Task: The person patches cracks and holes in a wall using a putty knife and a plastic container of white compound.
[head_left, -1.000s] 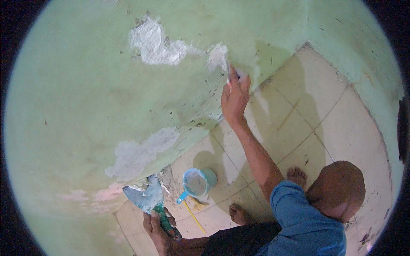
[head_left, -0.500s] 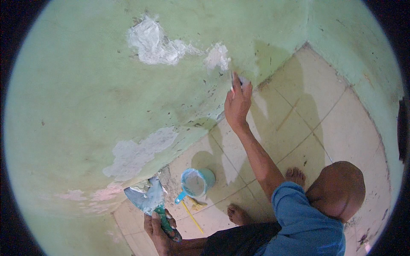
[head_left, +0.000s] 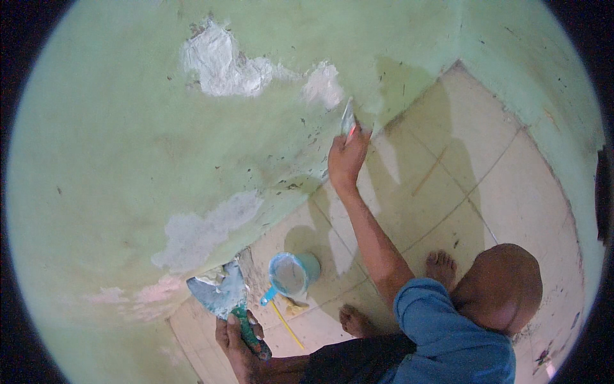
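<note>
My right hand (head_left: 346, 163) reaches up beside the wall, fingers closed round a small putty knife (head_left: 348, 115) with a touch of red at its grip. Its pale blade points upward near a white filler patch (head_left: 323, 85) on the wall. Low on the left, my left hand (head_left: 240, 345) grips the green handle of a wide putty knife (head_left: 219, 292). A lump of white filler (head_left: 211, 278) lies on that broad, smeared blade. Between the arms, a light-blue pail (head_left: 311, 269) stands on the floor, holding greyish stuff.
The green wall (head_left: 115, 160) also bears a larger white patch (head_left: 224, 64) and a greyish one (head_left: 208, 230). A thin yellow stick (head_left: 288, 326) lies by the pail. My bare feet (head_left: 357, 321) rest on pale floor tiles (head_left: 511, 185), which meet the wall at a corner.
My right hand has drawn slightly left and down with the small putty knife, whose blade now shows more of its face. My left hand and the wide putty knife have barely moved.
</note>
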Demonstrator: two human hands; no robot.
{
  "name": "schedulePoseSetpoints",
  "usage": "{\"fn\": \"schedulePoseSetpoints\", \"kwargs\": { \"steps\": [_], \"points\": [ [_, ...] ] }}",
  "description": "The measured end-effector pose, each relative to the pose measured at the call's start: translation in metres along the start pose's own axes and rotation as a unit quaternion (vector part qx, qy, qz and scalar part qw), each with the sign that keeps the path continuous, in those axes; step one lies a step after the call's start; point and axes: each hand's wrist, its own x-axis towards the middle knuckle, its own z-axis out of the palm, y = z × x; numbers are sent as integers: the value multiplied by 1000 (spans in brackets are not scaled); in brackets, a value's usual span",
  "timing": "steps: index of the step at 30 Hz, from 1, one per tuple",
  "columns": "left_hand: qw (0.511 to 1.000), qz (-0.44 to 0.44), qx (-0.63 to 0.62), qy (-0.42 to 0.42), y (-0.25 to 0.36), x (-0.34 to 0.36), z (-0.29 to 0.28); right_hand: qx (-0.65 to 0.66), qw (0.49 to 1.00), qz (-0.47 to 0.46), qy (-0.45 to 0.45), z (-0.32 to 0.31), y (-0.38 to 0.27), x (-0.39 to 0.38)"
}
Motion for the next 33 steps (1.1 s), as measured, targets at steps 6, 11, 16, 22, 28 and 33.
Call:
{"fn": "schedulePoseSetpoints", "kwargs": {
  "steps": [6,11,16,22,28,33],
  "points": [
    [1000,-5,-13,-3,4,1,3,-1,994,-111,22,21,-64,-8],
    [1000,-10,4,0,7,0,3,3,976,-157,-154,3,-84,-51],
    [999,-21,-3,-26,9,2,-2,-18,997,-76,-27,-14,-71,-15],
    [999,-13,18,-39,9,4,-7,152,967,-12,-206,-22,-45,-42],
    [995,-28,25,-89,16,9,-12,410,878,150,-194,-82,-60,2],
    [993,-12,-8,-120,15,8,-10,368,860,205,-289,-105,-52,18]
  ]
}}
